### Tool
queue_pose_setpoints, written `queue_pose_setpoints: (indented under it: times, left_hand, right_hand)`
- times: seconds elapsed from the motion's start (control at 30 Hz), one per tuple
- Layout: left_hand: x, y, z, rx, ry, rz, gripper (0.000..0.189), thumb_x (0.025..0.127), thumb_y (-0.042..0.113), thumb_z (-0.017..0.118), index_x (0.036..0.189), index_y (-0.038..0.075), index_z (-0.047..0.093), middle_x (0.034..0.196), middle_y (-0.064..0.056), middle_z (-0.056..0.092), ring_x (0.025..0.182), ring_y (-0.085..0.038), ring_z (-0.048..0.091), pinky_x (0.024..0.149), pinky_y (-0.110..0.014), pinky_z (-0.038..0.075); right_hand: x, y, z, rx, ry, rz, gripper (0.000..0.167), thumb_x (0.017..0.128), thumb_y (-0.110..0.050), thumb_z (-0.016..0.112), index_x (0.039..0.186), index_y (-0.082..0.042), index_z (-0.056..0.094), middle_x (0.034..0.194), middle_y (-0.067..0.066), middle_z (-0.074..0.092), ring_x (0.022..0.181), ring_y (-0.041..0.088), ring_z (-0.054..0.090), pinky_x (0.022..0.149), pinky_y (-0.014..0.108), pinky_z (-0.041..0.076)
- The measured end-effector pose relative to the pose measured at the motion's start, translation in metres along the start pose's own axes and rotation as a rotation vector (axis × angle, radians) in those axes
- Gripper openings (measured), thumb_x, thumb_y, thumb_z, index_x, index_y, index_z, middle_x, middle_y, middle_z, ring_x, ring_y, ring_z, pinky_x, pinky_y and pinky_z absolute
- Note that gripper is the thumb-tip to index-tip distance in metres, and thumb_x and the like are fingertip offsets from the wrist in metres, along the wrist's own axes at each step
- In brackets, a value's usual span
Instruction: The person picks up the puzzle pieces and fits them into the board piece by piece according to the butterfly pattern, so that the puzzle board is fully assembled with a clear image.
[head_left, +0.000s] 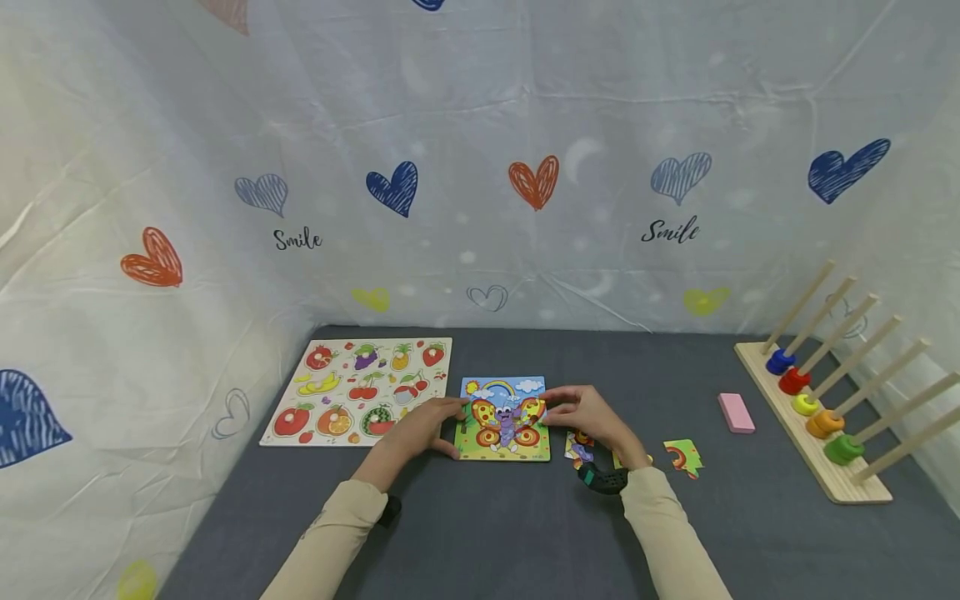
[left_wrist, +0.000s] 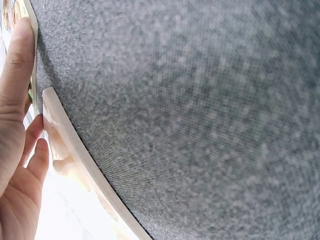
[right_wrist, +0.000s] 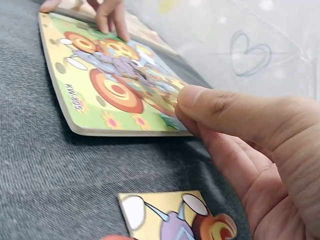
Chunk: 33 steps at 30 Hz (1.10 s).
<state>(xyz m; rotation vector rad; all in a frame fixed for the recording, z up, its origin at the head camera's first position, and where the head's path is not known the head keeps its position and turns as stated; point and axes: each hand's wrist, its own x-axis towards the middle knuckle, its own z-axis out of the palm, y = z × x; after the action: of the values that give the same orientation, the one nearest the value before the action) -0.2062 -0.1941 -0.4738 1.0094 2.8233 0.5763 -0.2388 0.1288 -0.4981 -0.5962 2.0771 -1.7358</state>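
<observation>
On the left, the fruit board [head_left: 416, 342] lies flat on the dark tabletop [head_left: 495, 533]. Beside its near right corner is the left hand [head_left: 415, 431]. Its fingers are extended and relaxed along the left edge of the butterfly board [head_left: 506, 425], with the thumb set apart at the near left corner; a closed grip is not shown.

The butterfly board is located between the two hands, near the middle of the tabletop. Handling estimate: light, thin and stiff, with a smooth printed face that may slide under the fingertips. Take hold at opposite side edges; avoid pressure on the picture area.

The right hand [head_left: 588, 414] pinches the board's right edge: thumb above, forefinger close against it, virtually no gap between the tips.

Near the right forearm lie loose picture pieces [head_left: 579, 450], partly covered by the wrist. Farther right are a green-edged piece [head_left: 682, 456], a pink block [head_left: 737, 413], and a wooden peg stand [head_left: 873, 492] carrying coloured rings [head_left: 843, 450].
</observation>
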Motion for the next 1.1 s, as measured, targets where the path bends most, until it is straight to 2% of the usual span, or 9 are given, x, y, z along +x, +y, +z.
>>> queue_pose_setpoints:
  times: [0.2,0.4,0.67,0.8,0.9,1.0,1.1]
  left_hand:
    - [0.001,0.000,0.000,0.008,0.013,0.015,0.059,0.068,0.035,0.085,0.111,0.001,0.065,0.135,-0.015,0.054,0.122,-0.031,0.052,0.101,-0.044,0.043]
    - [0.000,-0.002,0.000,0.021,0.024,0.026,0.059,0.067,0.036,0.085,0.110,0.001,0.065,0.134,-0.016,0.055,0.120,-0.031,0.053,0.100,-0.044,0.044]
    - [0.003,-0.004,0.002,0.005,0.022,0.028,0.059,0.068,0.035,0.085,0.111,0.001,0.064,0.134,-0.016,0.055,0.122,-0.031,0.053,0.101,-0.043,0.043]
    - [0.002,-0.003,0.000,0.003,0.019,0.025,0.058,0.067,0.034,0.085,0.110,0.001,0.064,0.134,-0.016,0.055,0.121,-0.031,0.053,0.101,-0.044,0.043]
    - [0.001,-0.003,0.000,0.004,0.018,0.021,0.058,0.067,0.034,0.086,0.110,0.001,0.064,0.134,-0.016,0.055,0.121,-0.032,0.053,0.101,-0.044,0.043]
    - [0.001,-0.003,0.001,0.001,0.018,0.021,0.058,0.067,0.034,0.085,0.110,0.001,0.064,0.134,-0.016,0.055,0.121,-0.032,0.053,0.101,-0.044,0.044]
    - [0.001,-0.003,0.003,-0.007,0.014,0.022,0.058,0.068,0.034,0.085,0.110,0.001,0.064,0.135,-0.016,0.054,0.121,-0.032,0.053,0.101,-0.044,0.043]
  right_hand:
    - [0.003,-0.003,0.005,-0.075,0.006,-0.004,0.042,0.086,-0.006,0.072,0.124,0.007,0.060,0.100,0.020,0.070,0.087,0.021,0.070,0.078,0.031,0.056]
    - [0.007,-0.012,0.011,-0.262,0.041,-0.019,0.037,0.082,-0.008,0.075,0.116,0.005,0.066,0.085,0.012,0.073,0.075,0.017,0.070,0.068,0.027,0.055]
    - [0.013,-0.029,0.019,-0.428,0.098,0.010,0.032,0.079,-0.005,0.077,0.109,0.005,0.070,0.088,0.012,0.071,0.070,0.014,0.068,0.061,0.028,0.055]
    - [0.011,-0.030,0.021,-0.427,0.095,0.007,0.033,0.081,-0.005,0.076,0.111,0.007,0.068,0.086,0.012,0.071,0.070,0.016,0.068,0.061,0.028,0.054]
    - [0.007,-0.026,0.022,-0.402,0.098,-0.038,0.032,0.082,-0.006,0.075,0.111,0.007,0.068,0.089,0.013,0.071,0.073,0.019,0.068,0.061,0.027,0.054]
    - [0.005,-0.022,0.025,-0.416,0.137,-0.061,0.031,0.080,-0.008,0.077,0.108,0.004,0.069,0.089,0.010,0.069,0.073,0.015,0.065,0.062,0.025,0.052]
    - [0.005,-0.019,0.029,-0.437,0.193,-0.032,0.031,0.078,-0.009,0.080,0.106,0.000,0.071,0.079,0.003,0.067,0.067,0.010,0.059,0.060,0.024,0.047]
